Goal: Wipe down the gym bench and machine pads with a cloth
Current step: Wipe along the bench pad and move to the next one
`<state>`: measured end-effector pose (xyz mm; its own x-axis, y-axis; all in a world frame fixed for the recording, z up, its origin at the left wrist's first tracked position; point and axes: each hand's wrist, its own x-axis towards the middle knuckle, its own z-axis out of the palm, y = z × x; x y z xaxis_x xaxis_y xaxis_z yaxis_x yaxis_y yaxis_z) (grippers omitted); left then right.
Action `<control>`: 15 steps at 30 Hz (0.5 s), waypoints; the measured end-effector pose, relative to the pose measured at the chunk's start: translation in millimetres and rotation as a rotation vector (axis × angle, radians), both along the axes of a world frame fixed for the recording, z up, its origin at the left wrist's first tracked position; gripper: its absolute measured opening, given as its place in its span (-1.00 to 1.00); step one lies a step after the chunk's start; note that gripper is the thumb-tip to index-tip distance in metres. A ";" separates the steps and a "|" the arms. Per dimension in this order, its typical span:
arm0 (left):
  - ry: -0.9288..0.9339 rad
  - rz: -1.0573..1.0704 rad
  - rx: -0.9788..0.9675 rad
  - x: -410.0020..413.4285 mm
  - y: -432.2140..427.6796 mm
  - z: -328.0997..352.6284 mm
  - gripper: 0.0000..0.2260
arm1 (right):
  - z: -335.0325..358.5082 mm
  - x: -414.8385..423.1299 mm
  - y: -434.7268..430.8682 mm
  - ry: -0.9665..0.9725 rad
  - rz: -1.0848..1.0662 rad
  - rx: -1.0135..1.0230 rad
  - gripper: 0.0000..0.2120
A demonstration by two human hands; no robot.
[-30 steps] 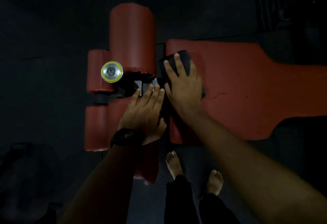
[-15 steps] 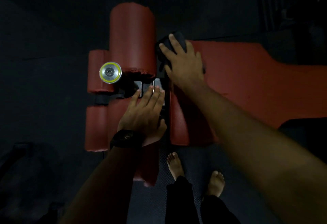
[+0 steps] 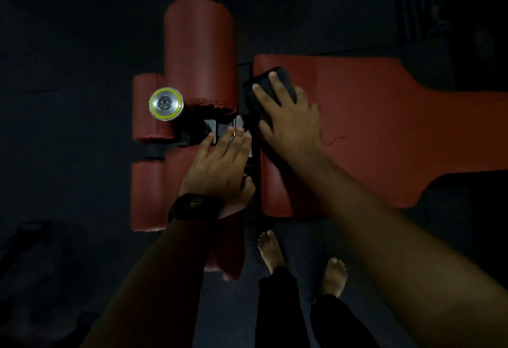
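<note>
2 hands flat: right hand point(image 3: 291, 127) spread, pressing cloth point(image 3: 264, 81) on bench pad point(image 3: 384, 127) end; left hand point(image 3: 220, 167) fingers straight, on bracket point(image 3: 217, 127). Even pressure, overlapping strokes, cover edge.
</note>
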<state>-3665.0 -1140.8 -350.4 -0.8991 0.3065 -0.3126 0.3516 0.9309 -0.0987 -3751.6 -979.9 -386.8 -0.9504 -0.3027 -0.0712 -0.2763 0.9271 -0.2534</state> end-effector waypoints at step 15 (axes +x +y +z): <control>0.018 -0.016 0.008 -0.1 0.2 0.5 -0.25 | -12.3 44.5 38.7 0.001 -0.128 -0.044 -0.35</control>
